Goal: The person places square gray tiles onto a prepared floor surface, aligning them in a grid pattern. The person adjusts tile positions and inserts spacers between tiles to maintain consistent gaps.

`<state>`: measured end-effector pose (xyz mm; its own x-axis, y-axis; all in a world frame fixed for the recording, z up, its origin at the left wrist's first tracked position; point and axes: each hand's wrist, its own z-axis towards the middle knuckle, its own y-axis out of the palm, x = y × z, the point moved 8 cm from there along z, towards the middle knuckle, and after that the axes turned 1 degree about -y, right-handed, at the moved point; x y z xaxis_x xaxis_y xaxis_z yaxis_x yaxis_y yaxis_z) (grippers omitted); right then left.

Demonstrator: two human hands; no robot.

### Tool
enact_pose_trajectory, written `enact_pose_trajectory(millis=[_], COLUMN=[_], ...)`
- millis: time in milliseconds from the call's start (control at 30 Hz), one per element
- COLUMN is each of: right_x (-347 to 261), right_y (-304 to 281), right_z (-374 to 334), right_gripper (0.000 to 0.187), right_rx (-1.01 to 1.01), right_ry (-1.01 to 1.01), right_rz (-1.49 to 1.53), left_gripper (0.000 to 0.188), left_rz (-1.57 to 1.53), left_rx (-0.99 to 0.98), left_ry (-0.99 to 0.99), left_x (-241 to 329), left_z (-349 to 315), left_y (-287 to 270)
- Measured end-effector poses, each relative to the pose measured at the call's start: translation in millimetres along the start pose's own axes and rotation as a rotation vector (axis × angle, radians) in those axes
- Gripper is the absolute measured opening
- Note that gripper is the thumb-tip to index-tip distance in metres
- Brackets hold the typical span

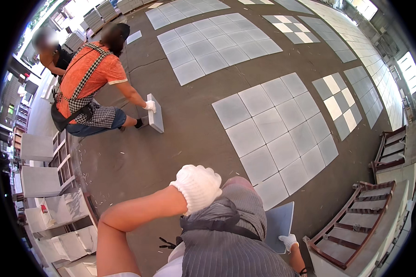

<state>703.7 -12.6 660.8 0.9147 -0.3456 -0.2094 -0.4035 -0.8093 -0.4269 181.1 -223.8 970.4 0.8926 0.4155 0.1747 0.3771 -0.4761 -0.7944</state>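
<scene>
My left hand [198, 188], in a white knit glove, is closed in a fist in front of my raised knee, with the elbow bent out to the left. Nothing sticks out of that fist. Low on my right side, my right hand [289, 242], also gloved in white, grips the edge of a grey square tile [281, 222]. That tile stands tilted beside my leg and is partly hidden by my striped apron [231, 251]. Just ahead of it lies a block of pale grey tiles [282, 147], set in rows on the brown floor.
At left a co-worker in an orange shirt [92, 69] bends and holds a tile [156, 113] on edge. Another person [51, 51] is behind. More tile blocks [212, 44] and a checkered strip [339, 99] lie farther off. Wooden racks stand right [351, 221] and left [64, 159].
</scene>
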Motion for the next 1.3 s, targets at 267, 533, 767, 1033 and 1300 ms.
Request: enact_pose_trajectory(millis=[267, 533, 767, 1033, 1300], right_x=[-31, -105, -137, -121, -96], right_y=[24, 9, -8, -26, -37], right_z=[28, 32, 60, 92, 86], right_gripper=[0.042, 0.042, 0.047, 0.043, 0.037], right_rx=[-0.125, -0.065, -0.005, -0.025, -0.09], right_ry=[-0.092, -0.215, -0.344, -0.406, -0.368], right_rz=[-0.448, -0.489, -0.686, -0.731, -0.522], left_gripper=[0.023, 0.024, 0.025, 0.026, 0.022], left_rz=[0.216, 0.267, 0.274, 0.268, -0.467], left_rx=[-0.472, -0.328, -0.267, -0.206, 0.373], left_ry=[0.152, 0.071, -0.044, -0.118, -0.005], left_x=[55, 121, 158, 176, 55], left_z=[-91, -85, -80, -77, -37], left_y=[-74, -65, -59, -65, -15])
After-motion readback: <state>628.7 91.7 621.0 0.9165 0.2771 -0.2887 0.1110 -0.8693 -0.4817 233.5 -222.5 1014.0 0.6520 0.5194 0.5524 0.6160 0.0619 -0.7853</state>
